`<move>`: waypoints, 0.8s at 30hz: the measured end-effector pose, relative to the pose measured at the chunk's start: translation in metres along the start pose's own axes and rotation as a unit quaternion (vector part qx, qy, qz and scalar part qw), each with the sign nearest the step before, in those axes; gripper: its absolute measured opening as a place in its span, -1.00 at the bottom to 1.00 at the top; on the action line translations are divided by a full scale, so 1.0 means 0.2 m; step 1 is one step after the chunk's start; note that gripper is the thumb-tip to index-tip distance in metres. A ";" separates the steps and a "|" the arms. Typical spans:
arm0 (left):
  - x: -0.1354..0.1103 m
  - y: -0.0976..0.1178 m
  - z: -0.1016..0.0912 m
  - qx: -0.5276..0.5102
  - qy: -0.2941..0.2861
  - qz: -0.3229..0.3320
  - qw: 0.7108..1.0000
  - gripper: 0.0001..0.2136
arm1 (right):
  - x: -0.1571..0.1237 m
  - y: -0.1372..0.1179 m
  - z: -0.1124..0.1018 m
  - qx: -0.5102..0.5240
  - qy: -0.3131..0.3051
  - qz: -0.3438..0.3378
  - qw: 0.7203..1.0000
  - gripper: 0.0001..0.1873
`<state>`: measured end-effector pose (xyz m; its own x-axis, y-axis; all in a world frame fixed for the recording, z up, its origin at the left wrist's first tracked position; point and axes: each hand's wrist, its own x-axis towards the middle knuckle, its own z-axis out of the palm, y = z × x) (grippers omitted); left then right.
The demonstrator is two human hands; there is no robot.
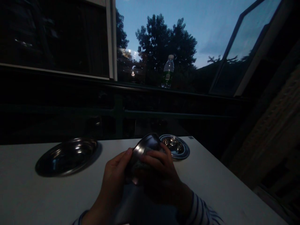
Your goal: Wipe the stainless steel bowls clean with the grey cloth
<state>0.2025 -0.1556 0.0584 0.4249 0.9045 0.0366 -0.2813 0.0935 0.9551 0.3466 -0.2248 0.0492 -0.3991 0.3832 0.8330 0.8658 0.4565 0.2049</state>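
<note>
Holding, low at the centre of the frame, a rounded bowl-like vessel of shiny silver-grey metal, tilted, clasped between both bare hands; on its left side, the left hand, curled round the edge, thumb up along the metal; on its right side, the right hand, bent about the vessel, fingers spread across its surface; underside lost in shadow, so cannot tell how far the hidden fingers wrap beneath; at the bottom edge of the frame, a white sleeve with dark blue stripes at the right wrist.

Across the lower half of the frame, a flat white tabletop; at lower left on it, well apart from the left hand, a wide, shallow oval dish of dark reflective metal; just right of centre, close behind the right hand, a smaller round silver metal dish with a broad rim, catching warm glints.

Along the upper middle, before dark leafy trees and a dusky blue sky, a clear plastic bottle with a white cap and green label, upright; at upper right, a framed glass window panel, swung at a slant; at upper left, a pale upright window frame beside dark glass.
</note>
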 end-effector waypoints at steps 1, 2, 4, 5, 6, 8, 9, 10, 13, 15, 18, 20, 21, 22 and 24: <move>0.00 0.01 0.00 -0.002 0.004 0.005 1.000 -0.72 | 0.00 0.00 0.00 -0.012 0.009 -0.002 1.000 -0.76; 0.00 0.02 0.00 -0.003 0.009 0.012 1.000 -0.73 | -0.01 0.00 0.01 -0.028 0.020 0.016 0.999 -0.76; -0.01 0.03 0.01 -0.003 0.019 0.026 0.999 -0.74 | -0.02 0.02 0.01 -0.056 0.046 0.077 0.994 -0.73; -0.01 0.03 0.01 -0.004 0.022 0.032 0.999 -0.74 | -0.03 0.02 0.01 -0.066 0.060 0.097 0.991 -0.72; -0.02 0.04 0.02 -0.005 0.022 0.037 0.999 -0.75 | -0.03 0.02 0.02 -0.075 0.072 0.099 0.990 -0.72; -0.02 0.04 0.02 -0.014 0.023 0.041 0.999 -0.74 | -0.04 -0.01 0.03 -0.093 0.082 0.050 0.991 -0.77; -0.02 0.04 0.02 -0.016 0.024 0.044 0.999 -0.73 | -0.04 -0.03 0.04 -0.104 0.084 0.013 0.991 -0.79; -0.03 0.05 0.02 -0.014 0.028 0.052 0.998 -0.73 | -0.04 -0.05 0.05 -0.115 0.083 -0.022 0.990 -0.80; -0.04 0.09 0.03 0.014 0.041 0.080 0.996 -0.72 | -0.03 -0.10 0.07 -0.146 0.066 -0.078 0.984 -0.79; -0.05 0.11 0.03 0.041 0.049 0.098 0.993 -0.72 | -0.03 -0.11 0.06 -0.156 0.057 -0.084 0.983 -0.78; -0.05 0.12 0.03 0.078 0.063 0.125 0.987 -0.71 | -0.02 -0.06 0.03 -0.141 0.058 -0.043 0.987 -0.77; -0.05 0.09 0.03 0.093 0.064 0.129 0.985 -0.71 | -0.01 -0.01 -0.01 -0.118 0.061 0.040 0.990 -0.77; -0.05 0.06 0.02 0.095 0.065 0.129 0.985 -0.71 | 0.00 0.01 -0.03 -0.102 0.063 0.092 0.988 -0.75; -0.04 0.04 0.02 0.100 0.054 0.119 0.986 -0.72 | 0.00 0.03 -0.04 -0.086 0.064 0.142 0.984 -0.73; -0.04 -0.01 0.02 0.096 0.045 0.107 0.989 -0.72 | 0.01 0.03 -0.06 -0.058 0.061 0.190 0.978 -0.71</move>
<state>0.2025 -0.1646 0.0577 0.2929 0.9289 0.2268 -0.1848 -0.1778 0.9666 0.3547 -0.2307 0.0592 -0.0084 0.4061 0.9138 0.9760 0.2021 -0.0809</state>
